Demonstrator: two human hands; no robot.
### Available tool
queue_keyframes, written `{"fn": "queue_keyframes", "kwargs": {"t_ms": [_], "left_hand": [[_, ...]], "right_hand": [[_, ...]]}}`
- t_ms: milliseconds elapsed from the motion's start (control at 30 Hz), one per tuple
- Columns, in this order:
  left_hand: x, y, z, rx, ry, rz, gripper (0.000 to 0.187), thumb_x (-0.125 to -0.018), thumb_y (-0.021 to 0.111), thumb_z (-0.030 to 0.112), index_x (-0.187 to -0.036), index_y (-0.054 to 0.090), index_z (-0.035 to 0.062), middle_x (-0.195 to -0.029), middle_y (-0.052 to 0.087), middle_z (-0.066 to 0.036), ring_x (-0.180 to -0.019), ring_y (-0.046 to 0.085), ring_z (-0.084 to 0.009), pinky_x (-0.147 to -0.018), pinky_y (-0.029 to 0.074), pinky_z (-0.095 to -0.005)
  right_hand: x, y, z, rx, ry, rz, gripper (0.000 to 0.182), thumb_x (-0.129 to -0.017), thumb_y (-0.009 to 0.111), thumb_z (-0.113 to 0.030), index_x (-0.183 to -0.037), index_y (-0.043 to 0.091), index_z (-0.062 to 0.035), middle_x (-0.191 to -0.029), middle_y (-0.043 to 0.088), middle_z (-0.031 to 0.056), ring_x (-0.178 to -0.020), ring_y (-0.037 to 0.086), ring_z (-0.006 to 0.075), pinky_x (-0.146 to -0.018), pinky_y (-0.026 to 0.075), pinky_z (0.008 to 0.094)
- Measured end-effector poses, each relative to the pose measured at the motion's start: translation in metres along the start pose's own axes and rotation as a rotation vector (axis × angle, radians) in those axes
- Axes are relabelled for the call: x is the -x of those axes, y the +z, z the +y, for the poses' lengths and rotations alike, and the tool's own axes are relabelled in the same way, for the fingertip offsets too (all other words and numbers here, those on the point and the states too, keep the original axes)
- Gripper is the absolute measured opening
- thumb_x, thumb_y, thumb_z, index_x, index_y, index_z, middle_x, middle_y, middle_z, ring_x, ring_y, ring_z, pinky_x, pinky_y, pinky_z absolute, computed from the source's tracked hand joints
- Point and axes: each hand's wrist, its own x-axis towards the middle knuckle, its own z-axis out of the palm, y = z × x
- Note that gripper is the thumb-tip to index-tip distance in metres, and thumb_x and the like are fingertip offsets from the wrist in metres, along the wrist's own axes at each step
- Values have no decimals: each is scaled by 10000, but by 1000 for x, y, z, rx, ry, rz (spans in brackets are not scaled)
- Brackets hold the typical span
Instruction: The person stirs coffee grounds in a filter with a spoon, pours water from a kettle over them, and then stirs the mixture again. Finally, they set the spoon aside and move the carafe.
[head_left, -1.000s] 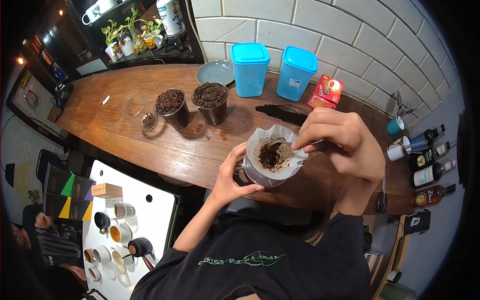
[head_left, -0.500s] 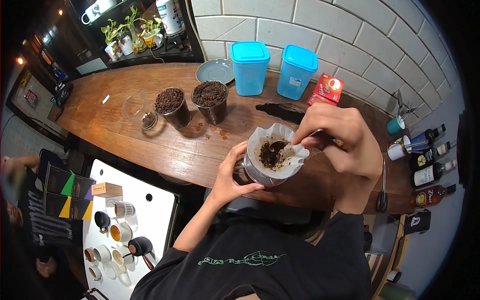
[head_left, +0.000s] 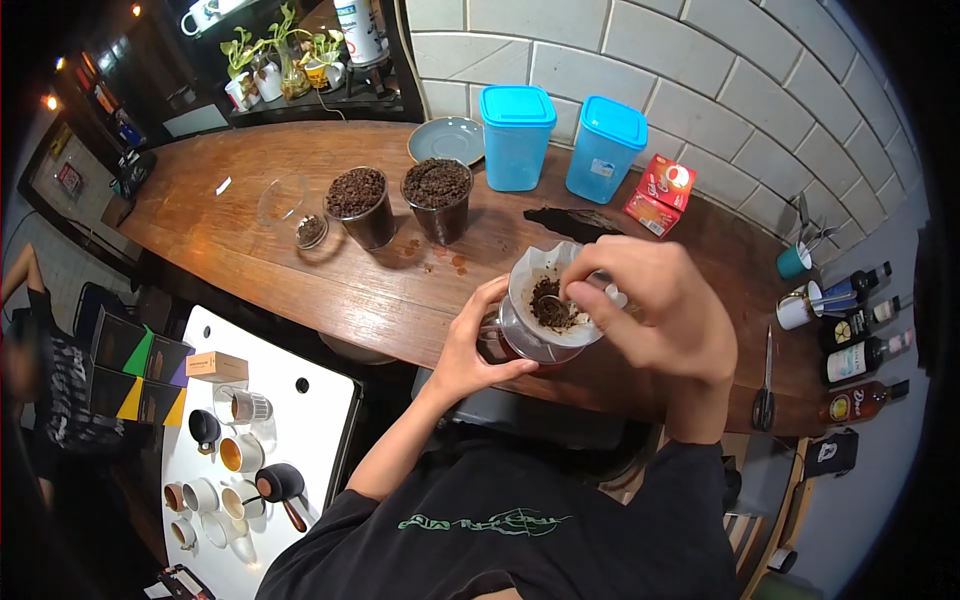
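In the head view my left hand (head_left: 462,345) curls round the side of a clear coffee dripper (head_left: 535,348) that sits on a glass server. A white paper filter (head_left: 522,272) lines the dripper, and dark wet coffee grounds (head_left: 546,290) lie inside it. My right hand (head_left: 660,315) is closed over the filter's right side, gripping a metal spoon (head_left: 556,301) whose bowl is down among the grounds. Most of the spoon's handle is hidden by my fingers. Two plastic cups (head_left: 369,224) heaped with dark grounds stand beyond my left hand.
Two blue-lidded containers (head_left: 515,150), a grey plate (head_left: 446,140) and a red box (head_left: 660,195) stand along the wall. Scissors (head_left: 765,400) and several bottles (head_left: 850,400) are at the right. Mugs (head_left: 241,453) cover part of a white table (head_left: 310,440); a person stands beyond it.
My right hand has come lower and turned over the filter, with the spoon stirring the grounds. My left hand keeps its hold. The person at the left has shifted, with one arm now raised.
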Motion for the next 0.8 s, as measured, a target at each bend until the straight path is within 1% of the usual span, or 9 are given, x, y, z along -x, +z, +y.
{"fn": "queue_keyframes", "kwargs": {"t_ms": [200,333,367,467,533,600,633,700,800], "left_hand": [[1,2,-1,50,-33,-18,940,-661,878,341,-1422,427,23,-1413,495,-175,-1295,512,-310,-1094,409,-431],[1,2,-3,57,-26,2,938,-668,874,353,-1420,429,11,-1412,499,-173,-1298,509,-313,-1096,405,-433],[1,1,-4,40,-28,-19,983,-665,880,351,-1439,390,-7,-1404,488,-170,-1310,492,-292,-1102,391,-417],[0,0,-4,27,-31,-33,1031,-664,885,354,-1460,350,-24,-1398,476,-166,-1321,476,-274,-1109,378,-404],[0,1,-3,30,-34,-35,1032,-664,884,360,-1462,351,-22,-1400,474,-165,-1322,476,-277,-1110,378,-408],[0,2,-3,12,-20,-9,1029,-664,881,368,-1461,356,-18,-1407,467,-163,-1330,468,-282,-1119,367,-414],[0,3,-4,16,-20,-10,1029,-664,881,368,-1461,356,-18,-1407,467,-163,-1330,468,-282,-1119,367,-414],[-1,4,-6,-3,46,27,952,-674,863,417,-1427,432,25,-1458,442,-181,-1352,453,-318,-1108,386,-455],[-2,3,-6,-16,79,16,994,-664,866,441,-1444,409,30,-1471,417,-179,-1366,434,-322,-1109,380,-467]], "right_hand": [[10,1,-12,172,-85,75,78,-861,648,-30,-926,633,10,-840,619,164,-806,594,357,-699,492,415],[28,0,-10,46,168,371,71,-914,612,-52,-924,625,17,-811,670,136,-712,681,257,-664,515,327],[32,3,-3,26,206,422,132,-964,584,-104,-929,624,17,-785,684,104,-687,693,173,-647,509,285],[40,18,10,-228,374,532,186,-992,577,-159,-937,628,10,-792,687,75,-732,697,139,-653,503,267],[44,23,18,-252,377,543,216,-995,596,-201,-940,631,5,-765,662,36,-729,654,88,-653,480,245],[48,22,23,-213,404,514,226,-988,618,-220,-942,633,0,-717,589,-14,-671,538,39,-612,420,226],[52,22,29,-184,450,512,233,-990,628,-237,-963,649,-6,-698,510,-53,-646,412,20,-572,352,225],[58,23,36,-180,468,503,235,-994,624,-243,-1002,653,-10,-692,492,-61,-638,394,17,-564,338,228],[64,24,40,-260,526,475,254,-1003,614,-252,-1087,645,-14,-711,495,-61,-645,394,21,-569,342,233]]}}
